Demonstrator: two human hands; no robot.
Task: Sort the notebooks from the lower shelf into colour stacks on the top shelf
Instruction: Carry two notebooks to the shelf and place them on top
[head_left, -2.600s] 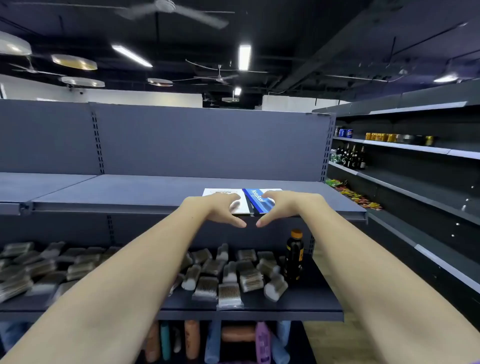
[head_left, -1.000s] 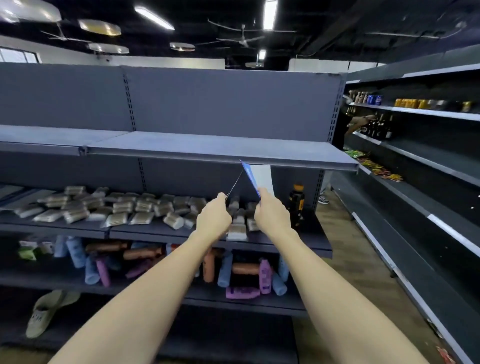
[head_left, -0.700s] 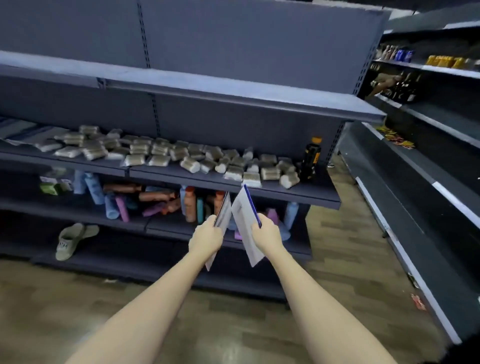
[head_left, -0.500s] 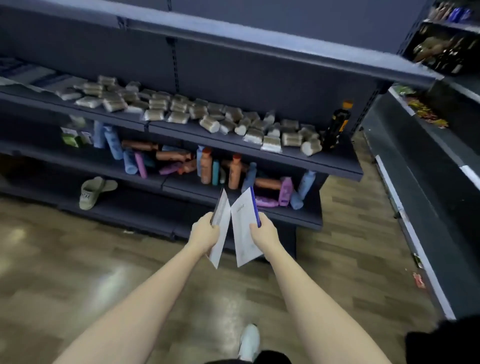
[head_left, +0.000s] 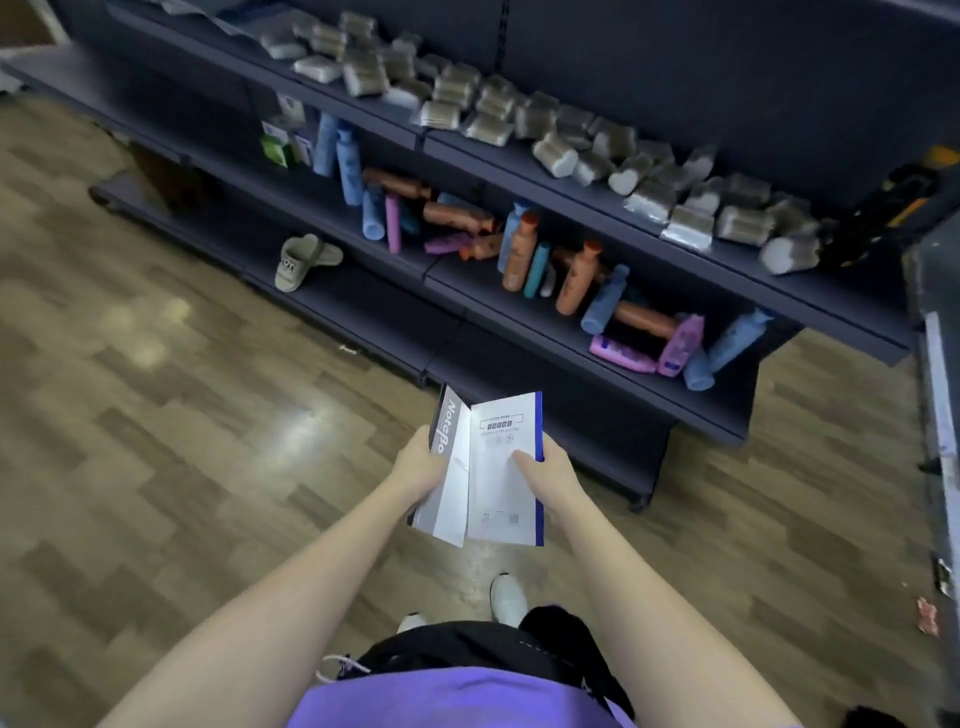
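Observation:
I hold two thin notebooks low in front of me, over the wooden floor. My left hand (head_left: 418, 465) grips a grey-and-white notebook (head_left: 445, 478) with "NoteBook" lettering on its cover. My right hand (head_left: 548, 475) grips a white notebook with a blue spine (head_left: 506, 499), back cover up, thumb on the cover. The two notebooks touch along their inner edges. The dark bottom shelf (head_left: 519, 410) lies just beyond them. The top shelf is out of view.
Shelves ahead carry packs of cotton swabs (head_left: 545, 135) and coloured bottles (head_left: 519, 249). A beige slipper (head_left: 301, 260) lies on the lowest shelf at left. A dark bottle (head_left: 883, 218) stands at the right end. Another shelf unit (head_left: 935, 415) borders the aisle on the right.
Both hands took the two notebooks off the top shelf and brought them down to waist height. My view has tipped from the top shelf down to the floor and lower shelves.

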